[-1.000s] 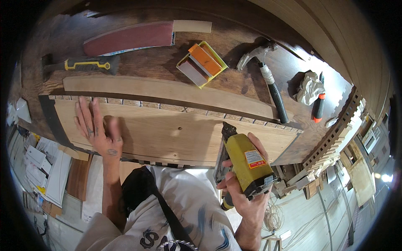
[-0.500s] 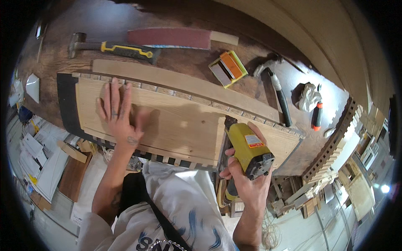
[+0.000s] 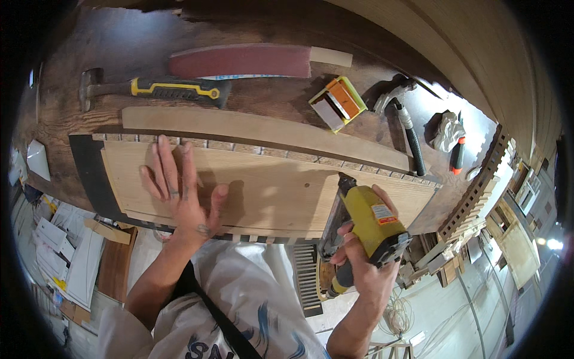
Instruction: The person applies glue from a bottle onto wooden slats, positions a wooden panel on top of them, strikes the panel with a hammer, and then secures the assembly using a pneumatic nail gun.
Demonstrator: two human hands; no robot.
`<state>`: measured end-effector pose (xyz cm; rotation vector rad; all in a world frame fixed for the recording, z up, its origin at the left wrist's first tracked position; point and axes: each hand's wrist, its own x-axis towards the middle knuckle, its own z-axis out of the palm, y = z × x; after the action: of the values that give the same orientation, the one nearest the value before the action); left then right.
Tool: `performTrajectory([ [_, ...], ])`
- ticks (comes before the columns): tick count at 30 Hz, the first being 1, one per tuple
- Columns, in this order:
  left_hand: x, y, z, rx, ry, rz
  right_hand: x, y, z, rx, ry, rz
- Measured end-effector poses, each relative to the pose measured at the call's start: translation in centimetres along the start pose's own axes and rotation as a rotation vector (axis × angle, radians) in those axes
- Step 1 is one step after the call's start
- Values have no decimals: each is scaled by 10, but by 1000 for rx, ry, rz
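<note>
My left hand (image 3: pixel 185 200) lies flat with spread fingers on a pale wood-faced panel (image 3: pixel 257 185), its fingertips at the far edge, where a strip of short segments (image 3: pixel 239 146) runs. My right hand (image 3: pixel 365 263) is wrapped round the handle of a yellow and black nail gun (image 3: pixel 373 224). The gun's nose is down by the panel's far edge, right of the middle; whether it presses on the wood I cannot tell. Black trim (image 3: pixel 89 170) borders the panel's left end. A long thin board (image 3: pixel 263 133) lies just beyond the panel.
Farther back on the dark table lie a hammer (image 3: pixel 155 90), a red-brown strip (image 3: pixel 245 61) and a small open box (image 3: pixel 338 103). To the right are a second hammer (image 3: pixel 409 131), crumpled paper (image 3: pixel 447 133), an orange-and-black hand tool (image 3: pixel 458 154) and a slotted wooden piece (image 3: pixel 478 191).
The whole view has shifted and tilted a little. My left thumb, blurred before, is now sharp and spread out. The nail gun stays at nearly the same spot on the panel.
</note>
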<state>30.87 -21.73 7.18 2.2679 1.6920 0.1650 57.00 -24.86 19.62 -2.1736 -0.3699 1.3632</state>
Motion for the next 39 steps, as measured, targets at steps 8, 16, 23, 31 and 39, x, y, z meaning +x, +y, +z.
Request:
performTrajectory([
  [8,-20,-146,-42,-45,92,-243,-19,-8,47,80,-40,46],
  [16,-36,-174,-38,-94,29,-87,-24,-21,79,103,14,62],
  [23,-40,-176,-37,-81,33,-88,-26,-29,88,111,73,124],
  [31,-42,-178,-34,-105,65,-93,-26,-27,93,75,93,58],
  [39,-39,-174,-36,-89,46,-112,-26,-30,91,102,100,121],
])
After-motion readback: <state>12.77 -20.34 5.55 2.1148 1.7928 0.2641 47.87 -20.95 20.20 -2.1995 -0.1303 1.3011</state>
